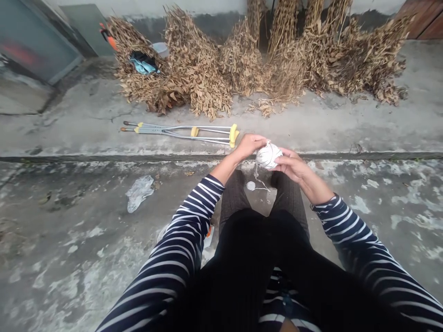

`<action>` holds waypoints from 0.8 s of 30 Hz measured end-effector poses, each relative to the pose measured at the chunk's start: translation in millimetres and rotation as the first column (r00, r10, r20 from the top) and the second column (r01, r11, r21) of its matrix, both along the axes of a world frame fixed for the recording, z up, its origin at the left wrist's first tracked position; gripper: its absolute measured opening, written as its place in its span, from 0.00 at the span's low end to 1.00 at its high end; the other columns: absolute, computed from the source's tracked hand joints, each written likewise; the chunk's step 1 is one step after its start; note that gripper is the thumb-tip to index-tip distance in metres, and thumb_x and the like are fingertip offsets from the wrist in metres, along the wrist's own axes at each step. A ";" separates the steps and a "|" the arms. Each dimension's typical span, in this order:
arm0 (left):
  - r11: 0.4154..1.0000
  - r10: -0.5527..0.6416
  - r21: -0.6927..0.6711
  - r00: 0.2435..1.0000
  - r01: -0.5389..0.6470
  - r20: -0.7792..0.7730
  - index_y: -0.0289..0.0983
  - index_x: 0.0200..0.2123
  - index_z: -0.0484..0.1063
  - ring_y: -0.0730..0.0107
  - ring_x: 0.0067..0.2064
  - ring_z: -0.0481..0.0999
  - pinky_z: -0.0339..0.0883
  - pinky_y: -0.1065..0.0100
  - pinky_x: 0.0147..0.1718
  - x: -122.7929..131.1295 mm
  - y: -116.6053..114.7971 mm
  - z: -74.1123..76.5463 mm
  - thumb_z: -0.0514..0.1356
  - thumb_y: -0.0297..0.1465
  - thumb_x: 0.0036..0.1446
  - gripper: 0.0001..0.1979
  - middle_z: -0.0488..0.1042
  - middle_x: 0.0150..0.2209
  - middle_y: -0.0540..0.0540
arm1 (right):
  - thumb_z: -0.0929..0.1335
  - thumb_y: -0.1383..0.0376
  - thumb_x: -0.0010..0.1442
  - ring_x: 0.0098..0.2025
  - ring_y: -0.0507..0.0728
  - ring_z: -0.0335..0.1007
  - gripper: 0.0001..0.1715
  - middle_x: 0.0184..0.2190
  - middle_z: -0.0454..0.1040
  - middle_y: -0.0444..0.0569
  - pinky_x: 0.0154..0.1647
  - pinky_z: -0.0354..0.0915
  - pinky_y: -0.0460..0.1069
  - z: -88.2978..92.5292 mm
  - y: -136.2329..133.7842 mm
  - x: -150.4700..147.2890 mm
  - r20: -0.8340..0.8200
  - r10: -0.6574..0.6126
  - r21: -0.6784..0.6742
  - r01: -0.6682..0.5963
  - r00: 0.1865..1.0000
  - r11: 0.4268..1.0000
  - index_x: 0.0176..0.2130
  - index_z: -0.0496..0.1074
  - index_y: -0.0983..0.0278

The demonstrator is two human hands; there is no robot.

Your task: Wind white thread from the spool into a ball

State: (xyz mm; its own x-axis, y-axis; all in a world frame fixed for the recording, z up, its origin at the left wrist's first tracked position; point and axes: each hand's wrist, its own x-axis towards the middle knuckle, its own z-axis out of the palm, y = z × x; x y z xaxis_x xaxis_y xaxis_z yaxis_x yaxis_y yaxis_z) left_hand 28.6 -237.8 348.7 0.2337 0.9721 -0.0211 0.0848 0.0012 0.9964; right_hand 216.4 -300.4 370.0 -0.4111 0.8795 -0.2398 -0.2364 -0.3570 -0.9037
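Observation:
Between my hands, above my knees, is a rounded white bundle (268, 156) with dark lines across it; its exact kind is unclear. My left hand (252, 144) pinches its upper left edge with fingers pressed together. From the right, my right hand (293, 165) grips the bundle, thumb in front and fingers partly behind it. A thin white cord (256, 171) hangs down from the bundle's left side. Lower down, between my legs, a small round white disc (251, 186) shows with cord running to its right.
A pair of crutches (180, 130) with yellow pads lies on the raised concrete ledge (86, 138). Dried plant bundles (207, 69) lean along the wall, with a blue and black cloth (144, 63) on them. Crumpled clear plastic (139, 193) lies on the ground to the left.

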 end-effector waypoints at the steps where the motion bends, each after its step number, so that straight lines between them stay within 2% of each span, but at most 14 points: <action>1: 0.999 0.016 -0.034 0.999 -0.015 0.029 0.31 0.26 0.77 0.78 0.25 0.68 0.61 0.75 0.29 2.9 -3.3 -3.1 0.70 0.36 0.53 0.13 0.74 0.22 0.52 | 0.81 0.64 0.40 0.42 0.62 0.81 0.27 0.40 0.84 0.50 0.43 0.81 0.57 -1.7 0.7 0.1 -0.015 -0.006 -0.014 0.006 1.000 1.000 0.43 0.80 0.60; 5: 0.994 0.011 -0.113 0.998 -0.004 0.057 0.33 0.24 0.75 0.77 0.22 0.69 0.64 0.74 0.28 10.7 -18.6 -13.8 0.66 0.30 0.55 0.10 0.74 0.19 0.52 | 0.81 0.62 0.40 0.38 0.60 0.81 0.26 0.36 0.82 0.48 0.42 0.80 0.56 -7.3 3.7 -0.5 -0.016 -0.059 -0.003 0.059 0.998 0.998 0.41 0.77 0.61; 10: 0.997 -0.066 -0.050 0.981 0.058 -0.184 0.35 0.20 0.68 0.77 0.18 0.69 0.63 0.75 0.26 15.5 -45.0 -22.8 0.55 0.20 0.58 0.15 0.70 0.15 0.53 | 0.82 0.56 0.41 0.32 0.56 0.76 0.28 0.31 0.77 0.44 0.33 0.76 0.53 -13.9 7.7 -4.3 0.107 -0.223 0.076 0.216 0.969 0.973 0.35 0.68 0.60; 13: 0.990 -0.139 -0.065 0.953 0.126 -0.268 0.35 0.23 0.69 0.77 0.19 0.70 0.63 0.76 0.25 18.4 -57.7 -25.1 0.54 0.22 0.61 0.14 0.71 0.16 0.53 | 0.81 0.55 0.38 0.32 0.55 0.73 0.32 0.31 0.74 0.42 0.31 0.72 0.51 -19.4 11.1 -8.9 0.156 -0.357 0.157 0.334 0.921 0.929 0.36 0.65 0.59; 17: 0.968 -0.244 -0.110 0.945 0.224 -0.220 0.36 0.31 0.71 0.78 0.17 0.68 0.61 0.77 0.22 19.0 -72.9 -25.9 0.54 0.30 0.65 0.10 0.71 0.17 0.55 | 0.79 0.53 0.40 0.35 0.57 0.69 0.34 0.34 0.71 0.43 0.34 0.69 0.52 -28.1 22.3 -5.7 0.267 -0.509 0.337 0.415 0.819 0.845 0.40 0.61 0.57; 21: 0.929 -0.365 -0.165 0.899 0.332 -0.242 0.35 0.28 0.71 0.79 0.17 0.67 0.60 0.77 0.22 9.2 -81.7 -15.3 0.57 0.33 0.63 0.11 0.71 0.16 0.54 | 0.79 0.57 0.40 0.43 0.60 0.65 0.33 0.39 0.67 0.45 0.46 0.66 0.55 -42.6 36.4 10.8 0.412 -0.680 0.641 0.338 0.606 0.689 0.41 0.61 0.57; 22: 0.922 -0.381 -0.166 0.893 0.349 -0.240 0.35 0.28 0.72 0.79 0.17 0.66 0.60 0.76 0.22 5.2 -80.8 -9.6 0.58 0.33 0.63 0.12 0.71 0.16 0.54 | 0.78 0.58 0.39 0.44 0.60 0.65 0.33 0.40 0.67 0.46 0.47 0.65 0.55 -46.9 37.8 14.3 0.424 -0.695 0.671 0.314 0.581 0.672 0.40 0.61 0.57; 23: 0.922 -0.384 -0.156 0.892 0.355 -0.238 0.35 0.29 0.73 0.79 0.17 0.66 0.60 0.76 0.23 1.1 -78.5 -2.6 0.58 0.34 0.62 0.12 0.71 0.17 0.54 | 0.78 0.58 0.39 0.44 0.60 0.64 0.33 0.40 0.67 0.46 0.47 0.64 0.55 -51.0 37.8 16.6 0.439 -0.683 0.667 0.298 0.584 0.683 0.40 0.62 0.57; 24: 0.927 -0.374 -0.136 0.896 0.351 -0.238 0.34 0.29 0.74 0.79 0.17 0.66 0.61 0.76 0.23 -3.0 -74.7 5.4 0.58 0.34 0.63 0.12 0.71 0.17 0.54 | 0.78 0.58 0.38 0.43 0.59 0.64 0.32 0.39 0.67 0.45 0.47 0.64 0.55 -54.6 36.2 17.5 0.454 -0.645 0.633 0.288 0.614 0.719 0.40 0.63 0.57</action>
State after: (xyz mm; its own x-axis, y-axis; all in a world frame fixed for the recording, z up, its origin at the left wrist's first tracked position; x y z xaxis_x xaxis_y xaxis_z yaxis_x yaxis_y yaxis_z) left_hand 25.6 -312.5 354.1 0.5446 0.8124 -0.2083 0.3472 0.0077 0.9378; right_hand 233.9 -264.2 315.4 0.1769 0.9595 0.2193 0.4157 0.1292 -0.9003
